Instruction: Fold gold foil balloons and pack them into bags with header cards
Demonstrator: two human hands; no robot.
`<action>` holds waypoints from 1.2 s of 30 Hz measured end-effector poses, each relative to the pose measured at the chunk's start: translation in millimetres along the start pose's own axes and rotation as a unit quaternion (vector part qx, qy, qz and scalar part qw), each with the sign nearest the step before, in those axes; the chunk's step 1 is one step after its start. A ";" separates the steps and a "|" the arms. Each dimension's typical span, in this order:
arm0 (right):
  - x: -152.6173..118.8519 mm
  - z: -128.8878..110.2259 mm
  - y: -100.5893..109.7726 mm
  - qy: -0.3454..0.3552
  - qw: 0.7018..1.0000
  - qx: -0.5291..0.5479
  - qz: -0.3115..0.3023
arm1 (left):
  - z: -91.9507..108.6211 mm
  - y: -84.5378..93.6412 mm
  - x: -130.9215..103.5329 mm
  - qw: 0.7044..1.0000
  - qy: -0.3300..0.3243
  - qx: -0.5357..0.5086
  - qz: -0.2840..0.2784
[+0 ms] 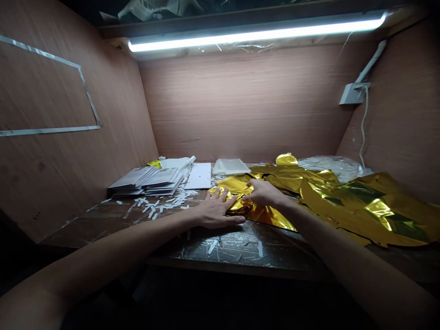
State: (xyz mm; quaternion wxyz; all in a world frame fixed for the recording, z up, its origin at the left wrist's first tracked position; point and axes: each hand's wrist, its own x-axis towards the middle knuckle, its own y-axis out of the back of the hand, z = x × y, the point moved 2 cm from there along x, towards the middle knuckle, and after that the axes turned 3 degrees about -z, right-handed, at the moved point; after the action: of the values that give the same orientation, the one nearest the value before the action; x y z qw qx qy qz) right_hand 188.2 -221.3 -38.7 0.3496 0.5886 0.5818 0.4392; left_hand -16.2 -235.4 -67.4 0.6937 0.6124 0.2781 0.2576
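Note:
Shiny gold foil sheets [337, 201] lie crumpled and overlapping across the right half of the bench. My left hand [217, 211] rests with fingers spread on the left end of the foil. Just to the right of it, my right hand [263, 192] is bent over the foil, its thumb and fingers curled around a raised part of the sheet. The fingertips of that hand are partly hidden, but gold foil shows right at them. A rounded gold foil piece [286, 159] stands up behind the sheets.
Stacks of printed white cards [151, 181] stand at the left, beside a white card [198, 176]. A translucent stack of sheets [231, 166] lies at the back. White paper scraps [149, 208] litter the dark bench [202, 256]. Clear plastic [335, 167] and a socket box [354, 93] are right.

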 end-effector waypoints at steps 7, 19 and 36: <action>1.4 -5.6 -13.0 -0.068 0.968 0.235 0.048 | -2.5 -4.3 1.1 1.000 0.001 -0.010 0.016; 13.8 8.5 -20.8 -0.042 0.957 0.272 0.093 | 3.0 -1.7 -6.2 0.999 -0.026 -0.025 0.028; -15.0 -19.0 4.5 0.054 0.998 0.011 0.009 | 13.3 3.7 -11.5 0.989 -0.132 -0.051 0.028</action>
State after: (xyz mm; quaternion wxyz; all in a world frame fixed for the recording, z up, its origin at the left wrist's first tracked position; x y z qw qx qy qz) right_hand 173.3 -238.4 -29.2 0.3071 0.5733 0.5989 0.4672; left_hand -15.1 -252.4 -61.7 0.7471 0.6126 0.1530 0.2076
